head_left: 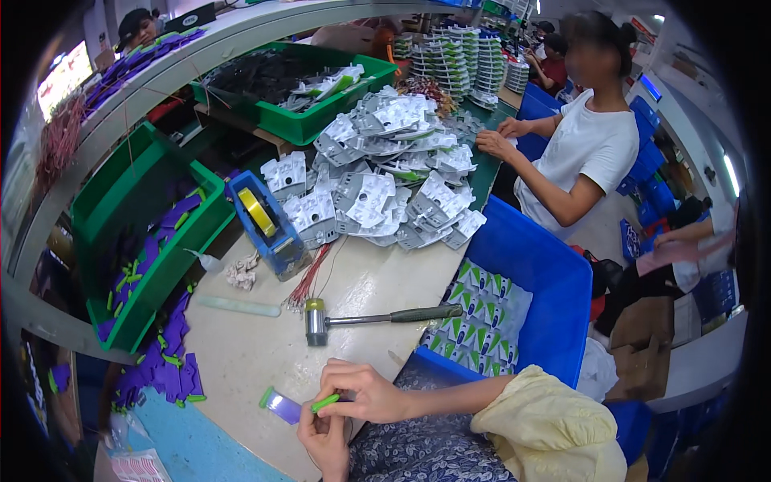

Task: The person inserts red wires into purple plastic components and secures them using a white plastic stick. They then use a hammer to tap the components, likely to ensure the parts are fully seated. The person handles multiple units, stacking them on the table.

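Pinched between your two hands at the table's near edge is one small purple flat piece (283, 406) with a green clip at its far end; your left hand (325, 438) supports it from below with fingers closed on it, and your right hand (365, 394) clamps a second green clip (325, 402) against its near end. By the look of it, this piece is half fitted: one clip sits on, the other is just being pressed home. To your left, the green bin (136, 233) and the loose heap of purple pieces (165, 365) on the table edge hold many more, though you cannot tell from here which are finished. Ahead lie the blue tape dispenser (269, 221), the small mallet (377, 317), untouched, and the grey moulded parts (385, 169). To your right the blue crate (546, 297) holds packed green-and-white parts.
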